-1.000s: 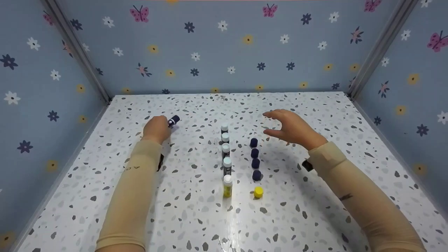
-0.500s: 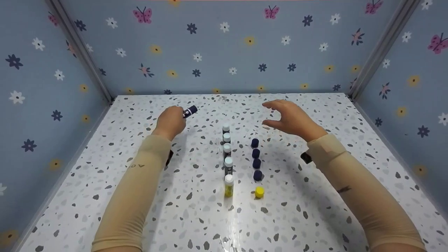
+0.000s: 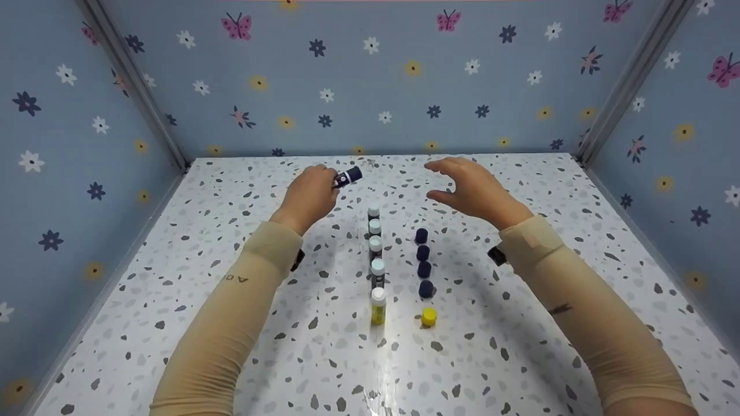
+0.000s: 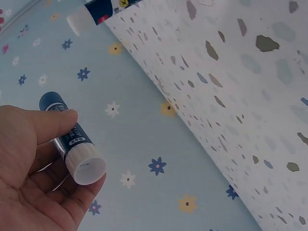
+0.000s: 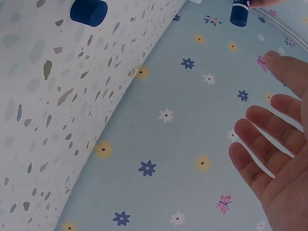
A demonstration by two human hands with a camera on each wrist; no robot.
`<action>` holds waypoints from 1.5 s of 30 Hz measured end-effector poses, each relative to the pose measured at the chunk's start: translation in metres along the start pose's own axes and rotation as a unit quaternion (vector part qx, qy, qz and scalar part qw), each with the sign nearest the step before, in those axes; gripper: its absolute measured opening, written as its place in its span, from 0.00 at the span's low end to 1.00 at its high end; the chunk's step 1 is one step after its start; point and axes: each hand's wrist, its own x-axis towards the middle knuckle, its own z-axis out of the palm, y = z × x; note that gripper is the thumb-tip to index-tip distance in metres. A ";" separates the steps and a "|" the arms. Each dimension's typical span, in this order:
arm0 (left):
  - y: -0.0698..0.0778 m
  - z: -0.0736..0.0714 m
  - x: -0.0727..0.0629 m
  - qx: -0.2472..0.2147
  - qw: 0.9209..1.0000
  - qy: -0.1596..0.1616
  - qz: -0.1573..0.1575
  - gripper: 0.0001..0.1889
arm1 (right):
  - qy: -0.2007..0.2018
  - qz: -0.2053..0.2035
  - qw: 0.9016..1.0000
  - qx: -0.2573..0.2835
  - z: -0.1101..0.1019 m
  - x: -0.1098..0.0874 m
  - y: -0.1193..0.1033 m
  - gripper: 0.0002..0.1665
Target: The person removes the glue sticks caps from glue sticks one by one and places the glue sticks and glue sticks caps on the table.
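Observation:
In the head view my left hand (image 3: pixel 312 193) grips a glue stick (image 3: pixel 348 177) with a navy cap, held above the far part of the table. The left wrist view shows the thumb and curled fingers round its label, with its hollow white base (image 4: pixel 86 166) toward the camera. My right hand (image 3: pixel 471 188) hovers at the far right of centre, thumb and fingers spread, holding nothing. Between the arms stands a row of white-topped glue sticks (image 3: pixel 377 271); the nearest one has a yellow body (image 3: pixel 378 315). To their right lie several navy caps (image 3: pixel 424 269) and one yellow cap (image 3: pixel 428 316).
The white speckled table (image 3: pixel 491 370) is bounded by blue flowered panels (image 3: pixel 381 81) at the back and on both sides. Grey metal posts (image 3: pixel 136 86) stand at the back corners. The standing row runs from near to far down the middle.
My left hand has carried the glue stick right and farther back, from the left side toward the centre. The right hand has shifted slightly back and left. Row and caps stay put.

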 end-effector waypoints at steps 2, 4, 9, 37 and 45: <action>0.009 -0.001 -0.001 0.005 1.000 0.001 0.014 0.15 | 0.000 -0.002 1.000 0.003 0.000 0.000 -0.002 0.34; 0.017 -0.002 -0.001 0.010 1.000 0.004 0.029 0.15 | 0.001 -0.005 1.000 0.004 0.000 0.001 -0.002 0.34; 0.038 -0.003 -0.004 0.017 0.998 0.012 0.065 0.13 | 0.003 -0.006 1.000 0.003 0.002 0.002 -0.004 0.33; 0.088 0.003 -0.017 0.068 0.979 0.016 0.191 0.10 | -0.023 -0.050 0.998 0.021 0.011 0.002 -0.021 0.20; 0.089 0.002 -0.017 0.052 0.978 0.030 0.198 0.09 | 0.009 -0.076 0.996 0.043 0.013 -0.001 -0.020 0.16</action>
